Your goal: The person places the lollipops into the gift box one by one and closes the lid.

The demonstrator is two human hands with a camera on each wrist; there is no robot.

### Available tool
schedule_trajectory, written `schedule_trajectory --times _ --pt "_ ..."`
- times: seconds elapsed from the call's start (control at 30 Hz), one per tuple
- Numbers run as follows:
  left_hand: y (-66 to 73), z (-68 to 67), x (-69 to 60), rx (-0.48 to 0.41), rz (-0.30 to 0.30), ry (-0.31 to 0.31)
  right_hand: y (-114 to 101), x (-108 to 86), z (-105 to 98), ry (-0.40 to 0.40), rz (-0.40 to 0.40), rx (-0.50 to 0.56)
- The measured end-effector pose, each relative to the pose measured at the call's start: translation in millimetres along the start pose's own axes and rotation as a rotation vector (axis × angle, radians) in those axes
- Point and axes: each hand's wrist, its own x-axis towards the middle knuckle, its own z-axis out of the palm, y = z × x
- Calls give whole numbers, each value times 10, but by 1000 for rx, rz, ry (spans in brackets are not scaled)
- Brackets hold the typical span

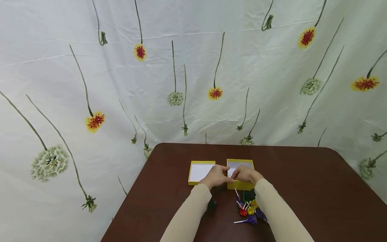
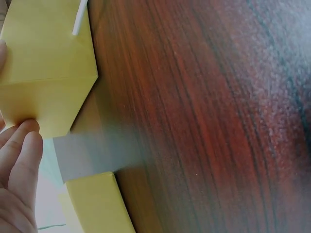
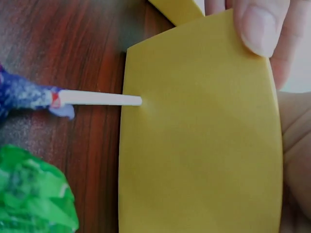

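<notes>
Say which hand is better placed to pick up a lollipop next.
Right, I'd say: the right hand is nearer the lollipops, while the left hand holds the deeper yellow box by its corner.

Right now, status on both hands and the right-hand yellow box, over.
Left hand grips yellow box, near left corner. Right hand reaches inside; grasp hidden. Lollipops close in front of box.

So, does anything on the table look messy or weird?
Nothing I can see looks broken. The messy bit is the lollipops, lying jumbled in front of the yellow box with sticks pointing different ways. One dark thing sits apart, partly hidden by the left sleeve; I can't tell what it is.
</notes>
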Motion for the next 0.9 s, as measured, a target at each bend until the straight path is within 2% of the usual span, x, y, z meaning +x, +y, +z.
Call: schedule_trajectory --times 0.23,0.4,0.6,0.7,0.9 --pt "27 -14 0 -2 -7 -13 -49 -89 -70 99 -45 100" --pt "17 0 -2 -9 -11 -11 -70 -239 -219 180 -116 104" --pt "-33 29 -50 -13 -20 -16 36 -608 -281 148 -171 152" --pt "-45 36 -62 -16 -25 -19 149 -794 -269 148 -176 160" --pt "-31 18 -52 -65 -34 -18 426 -1056 -211 174 -97 119"
